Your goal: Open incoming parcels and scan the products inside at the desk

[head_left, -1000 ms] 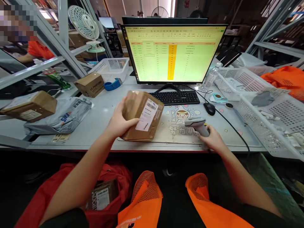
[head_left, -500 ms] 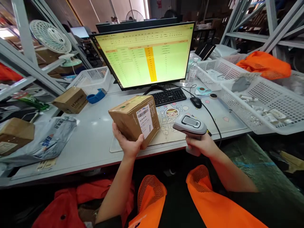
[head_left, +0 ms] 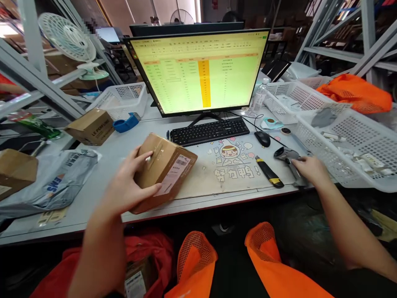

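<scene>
My left hand (head_left: 127,186) grips a brown cardboard parcel (head_left: 164,167) with a white shipping label, holding it tilted at the desk's front edge. Over at the right my right hand (head_left: 310,169) closes round the handle of a grey barcode scanner (head_left: 287,155), which lies on the desk beside a white basket. A yellow and black utility knife (head_left: 269,177) lies on the desk mat (head_left: 235,169) between the two hands.
A monitor (head_left: 198,70) showing a spreadsheet, a keyboard (head_left: 209,130) and a mouse (head_left: 263,138) stand behind the mat. White baskets (head_left: 341,136) line the right side. Boxes (head_left: 91,126), a grey mail bag (head_left: 58,182), a tape dispenser (head_left: 125,123) and a fan (head_left: 70,39) sit left. A red sack (head_left: 145,265) lies below.
My right hand carried the scanner from beside the parcel out to the right and laid it on the desk. My left hand lowered and tilted the parcel toward the desk's front edge.
</scene>
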Tool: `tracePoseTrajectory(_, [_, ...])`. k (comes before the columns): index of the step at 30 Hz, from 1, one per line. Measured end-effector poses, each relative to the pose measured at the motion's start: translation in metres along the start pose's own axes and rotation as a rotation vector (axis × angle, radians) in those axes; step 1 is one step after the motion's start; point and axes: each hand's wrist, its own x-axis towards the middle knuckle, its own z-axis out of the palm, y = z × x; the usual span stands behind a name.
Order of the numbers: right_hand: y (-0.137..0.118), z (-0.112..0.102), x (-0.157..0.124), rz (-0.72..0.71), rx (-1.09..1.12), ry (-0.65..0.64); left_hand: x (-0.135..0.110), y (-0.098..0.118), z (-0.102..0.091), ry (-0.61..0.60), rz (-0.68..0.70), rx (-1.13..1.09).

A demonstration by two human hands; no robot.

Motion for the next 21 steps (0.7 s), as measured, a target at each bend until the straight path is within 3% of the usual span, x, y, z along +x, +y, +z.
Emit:
tracePoseTrajectory(3, [-0.059,0.01,-0.008,-0.171,-0.022,0.067,0.04,0.004,-0.011,-0.278,0.119,0.067])
tracePoseTrajectory(6, [-0.146,0.042,-0.001,-0.474,0.066,-0.189,0.068,0.02,0.006,-0.567,0.231,0.08])
tracePoseTrajectory(8, [-0.197,0.069,0.012,-0.558,0.07,-0.249,0.073,0.038,0.02,-0.642,0.286,0.109])
tracePoseTrajectory(11, [-0.243,0.1,0.033,-0.582,0.046,-0.252,0.062,0.062,0.028,-0.583,0.334,0.18])
tracePoseTrajectory(16, [-0.261,0.121,0.046,-0.498,-0.008,-0.179,0.029,0.059,0.002,-0.651,0.486,0.155])
tracePoseTrajectory(19, [-0.268,0.124,0.049,-0.473,-0.031,-0.159,-0.003,0.061,-0.001,-0.411,0.498,0.224])
tracePoseTrajectory(21, [-0.273,0.121,0.051,-0.468,-0.043,-0.166,-0.027,0.077,0.016,-0.241,0.462,0.255])
